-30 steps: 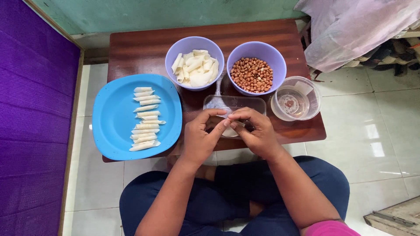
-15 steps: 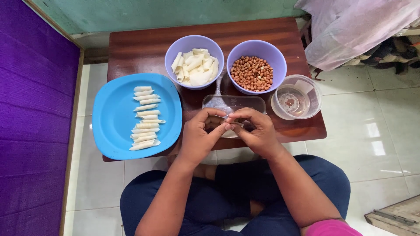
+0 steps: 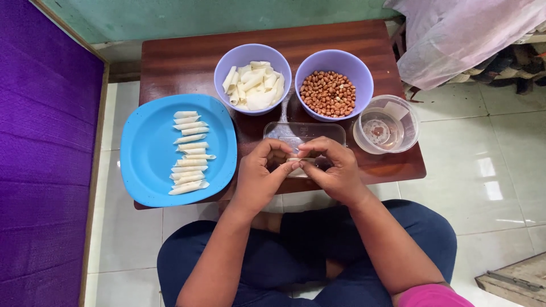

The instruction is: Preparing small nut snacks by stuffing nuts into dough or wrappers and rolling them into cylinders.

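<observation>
- Your left hand [image 3: 259,179] and right hand [image 3: 335,173] meet over the near edge of the low wooden table [image 3: 182,62]; the fingertips of both pinch one small pale wrapper piece [image 3: 296,166] between them, the fingers curled in around it.
- That piece sits at the fingertips, just in front of the clear rectangular tray [image 3: 304,133] and above the table's front edge. What is inside it is hidden by your fingers.
- Judgement: keep the pinch light and even from both sides. The wrapper looks thin and would likely crease or split under a hard squeeze.
- Judgement: hold the piece over the table rather than over your lap, so anything that slips out lands on the wood.
- Judgement: match the narrow, straight shape of the finished rolls [image 3: 189,152] lined up in a column on the blue plate [image 3: 145,165] at your left.
- The lilac bowl of white wrapper strips [image 3: 253,85] stands beyond the tray to the left; the lilac bowl of peanuts [image 3: 333,91] stands beside it to the right.
- A round clear container [image 3: 387,128] with a little liquid sits near the right edge of the table, near your right hand; a careless wrist could tip it.
- The clear tray lies directly between your hands and both bowls, so any reach to either bowl passes over it.
- A purple wall panel [image 3: 40,142] runs close along your left, and a pale cloth [image 3: 460,34] hangs at the far right, apart from the work.
</observation>
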